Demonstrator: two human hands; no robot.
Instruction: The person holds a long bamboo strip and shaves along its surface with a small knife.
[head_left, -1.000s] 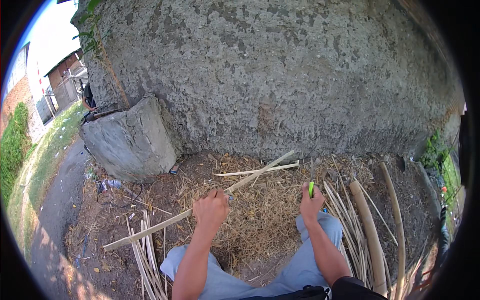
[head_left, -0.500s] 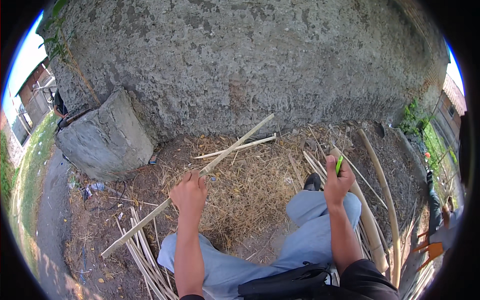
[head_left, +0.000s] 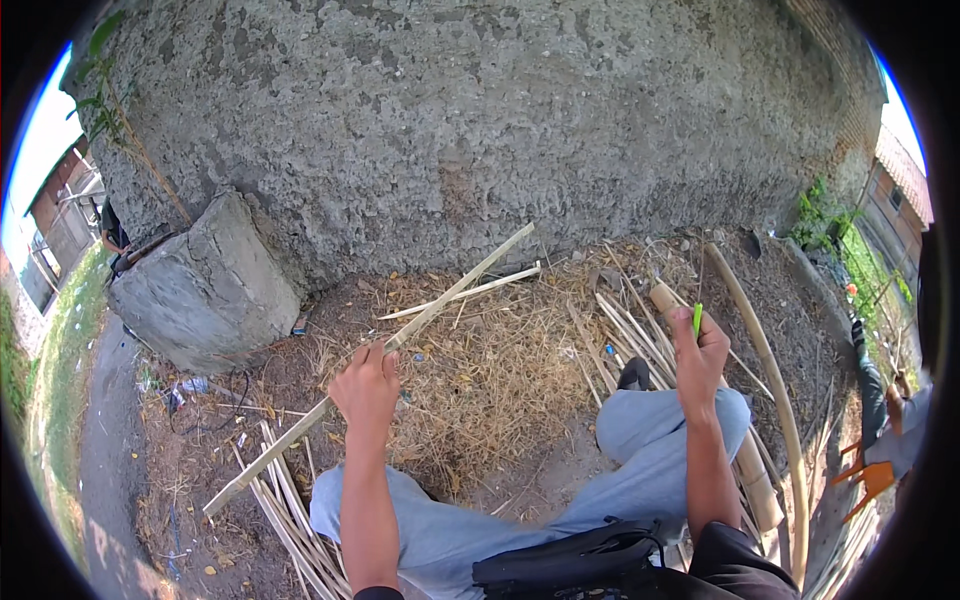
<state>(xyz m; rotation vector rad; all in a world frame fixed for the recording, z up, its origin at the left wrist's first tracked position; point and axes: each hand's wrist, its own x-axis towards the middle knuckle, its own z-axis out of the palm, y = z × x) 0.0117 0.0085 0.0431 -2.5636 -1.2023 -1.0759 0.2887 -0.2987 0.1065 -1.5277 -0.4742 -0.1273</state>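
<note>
Closed round a long, pale split-bamboo strip (head_left: 470, 277), my left hand (head_left: 366, 388) grips it near its middle. The strip slants from the lower left up toward the wall. My right hand (head_left: 703, 356), above my right knee, is closed on a green-handled tool (head_left: 698, 318) that looks like a knife. Its thin blade points away from me and is hard to make out. The tool and the strip are well apart. Beyond the strip's middle, a second pale strip (head_left: 507, 280) lies on the ground and crosses under it in view.
Cut strips (head_left: 285, 505) lie in a bundle by my left knee. More strips, a thick bamboo pole (head_left: 752, 480) and a curved pole (head_left: 765, 370) lie on my right. A rough wall (head_left: 480, 120) and a concrete block (head_left: 205, 290) stand ahead. A person (head_left: 905, 420) is at the far right.
My right hand has moved a little right with the green-handled tool, and my right knee has shifted right. My left hand has slid slightly left and down, still holding the strip.
</note>
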